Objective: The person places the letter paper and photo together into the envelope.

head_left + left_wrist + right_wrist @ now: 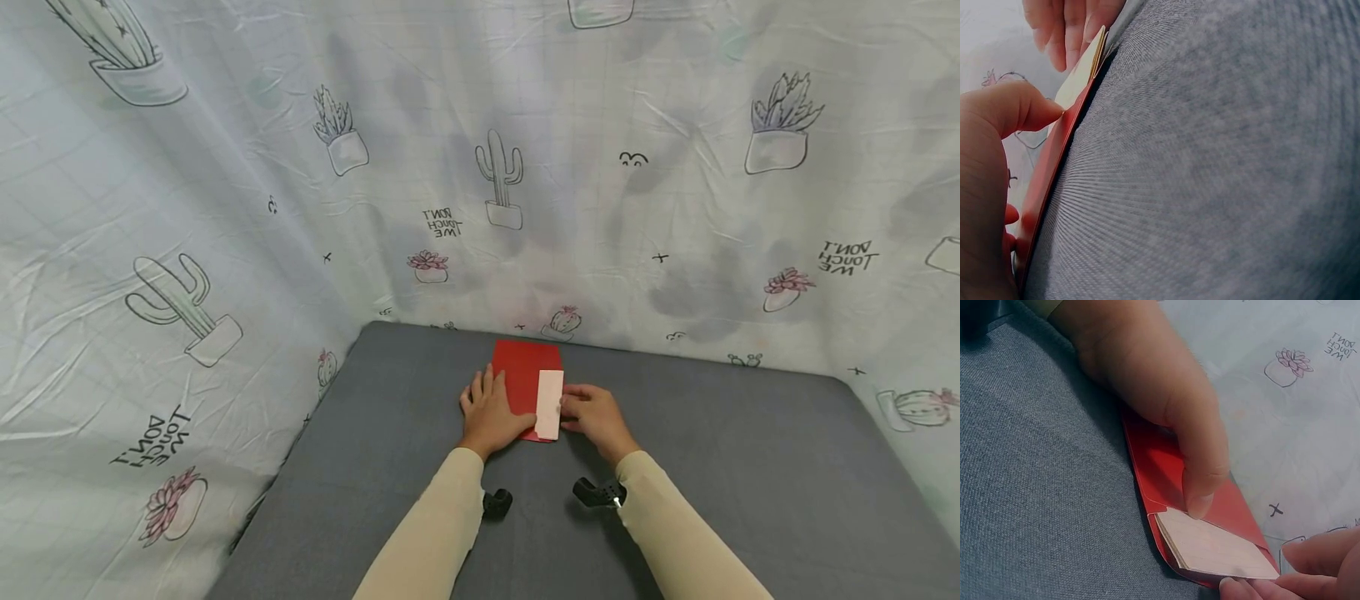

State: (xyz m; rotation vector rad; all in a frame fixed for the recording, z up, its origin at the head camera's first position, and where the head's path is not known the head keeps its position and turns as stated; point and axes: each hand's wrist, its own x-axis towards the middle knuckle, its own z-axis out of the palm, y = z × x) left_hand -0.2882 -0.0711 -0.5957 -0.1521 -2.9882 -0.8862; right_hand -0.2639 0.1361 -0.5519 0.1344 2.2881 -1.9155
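A red folder-like cover (pixel 517 367) lies flat on the grey table, its long side running away from me. On its right part sits a thin stack of cream paper slips (pixel 1213 547), the layered edges showing in both wrist views. My left hand (pixel 491 415) rests on the left side of the red cover with fingers spread. Its thumb (pixel 1025 107) presses beside the near left edge of the slips. At the right edge of the slips are the fingertips of my right hand (pixel 595 415). Whether these pinch the slips or only touch them is unclear.
The grey table (pixel 720 483) stretches out on both sides of the cover. Behind and to the left, a white curtain (pixel 585 200) printed with cacti meets the table's edges. A black strap-on device (pixel 598 493) sits at my right wrist, another (pixel 497 504) at my left.
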